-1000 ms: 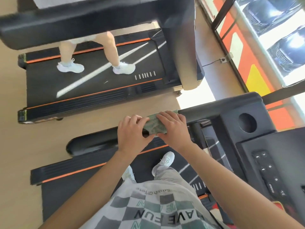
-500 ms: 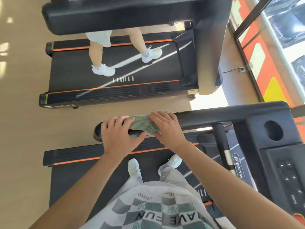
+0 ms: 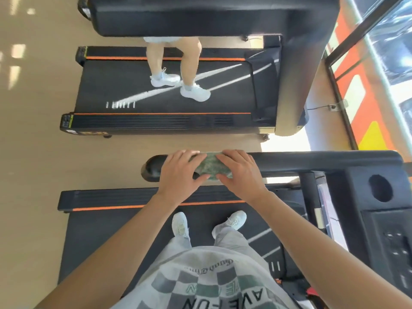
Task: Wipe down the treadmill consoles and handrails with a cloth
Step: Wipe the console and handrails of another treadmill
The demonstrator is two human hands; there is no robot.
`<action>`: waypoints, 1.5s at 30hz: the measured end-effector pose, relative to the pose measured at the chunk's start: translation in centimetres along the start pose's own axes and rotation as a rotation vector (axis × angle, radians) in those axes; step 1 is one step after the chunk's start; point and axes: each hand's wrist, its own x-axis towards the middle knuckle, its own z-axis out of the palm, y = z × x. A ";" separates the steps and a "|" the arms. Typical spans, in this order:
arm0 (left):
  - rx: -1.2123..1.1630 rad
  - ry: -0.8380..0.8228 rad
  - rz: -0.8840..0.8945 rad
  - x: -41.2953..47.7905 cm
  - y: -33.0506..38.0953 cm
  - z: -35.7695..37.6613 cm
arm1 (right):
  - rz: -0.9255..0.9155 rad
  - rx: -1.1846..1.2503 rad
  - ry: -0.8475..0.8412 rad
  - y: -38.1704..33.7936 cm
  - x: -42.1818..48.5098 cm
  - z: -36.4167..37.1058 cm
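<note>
Head view: green cloth (image 3: 210, 167) draped over handrail (image 3: 312, 161) near free end. Left hand (image 3: 178, 175) and right hand (image 3: 242, 172) pressed it, fingers spread, curled over. Risk: cloth bunching, sliding off rounded end.

Across the middle of the frame runs a black padded handrail (image 3: 312, 160), and both hands sit on it near its left end: the left hand (image 3: 180, 175) and the right hand (image 3: 240, 172) press a green patterned cloth (image 3: 210, 167) between them. Left of the left hand only the rail's short rounded end cap (image 3: 151, 169) shows, with bare tan floor (image 3: 33, 152) beyond. Right of the right hand the rail is bare until it meets the black console with a round cup hole (image 3: 379, 190) at the right edge. Below the rail a black upright post (image 3: 311, 197) blocks the way near the console. Above, a strip of floor separates it from the neighbouring black treadmill with orange stripes (image 3: 167, 121), where another person's legs (image 3: 174, 63) stand.
</note>
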 end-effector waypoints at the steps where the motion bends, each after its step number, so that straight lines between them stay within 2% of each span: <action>1: 0.006 0.021 -0.014 -0.6 -0.5 -0.1 | -0.010 -0.004 -0.014 -0.7 0.3 0.3; 7: -0.030 0.109 -0.186 -4.4 -4.7 -1.3 | -0.082 0.000 -0.092 -6.3 3.2 2.7; 14: -0.523 0.074 -0.491 -7.3 -8.1 -1.6 | -0.157 -0.028 -0.158 -11.1 5.9 4.8; 21: -0.886 0.070 -0.583 -7.8 -9.6 -1.1 | -0.237 -0.104 -0.363 -13.6 8.5 5.1; 26: -1.016 0.018 -0.611 -8.3 -10.7 -0.3 | -0.305 -0.120 -0.388 -14.5 8.9 5.3; 28: -0.989 0.042 -0.586 -8.2 -10.3 -0.3 | -0.336 -0.121 -0.355 -14.2 8.4 5.5; 32: -0.916 0.117 -0.509 -8.1 -8.6 0.0 | -0.361 -0.113 -0.162 -12.2 6.3 5.4; 36: -0.730 0.150 -0.521 -7.8 -7.4 -0.3 | -0.265 -0.102 -0.090 -9.8 4.6 4.3; 39: -0.533 0.149 -0.375 -5.9 -6.6 -1.0 | -0.184 -0.120 -0.094 -7.2 3.3 3.1; 45: -0.174 -0.070 -0.140 -0.7 -3.7 -1.3 | -0.059 -0.129 -0.112 -1.6 1.0 0.9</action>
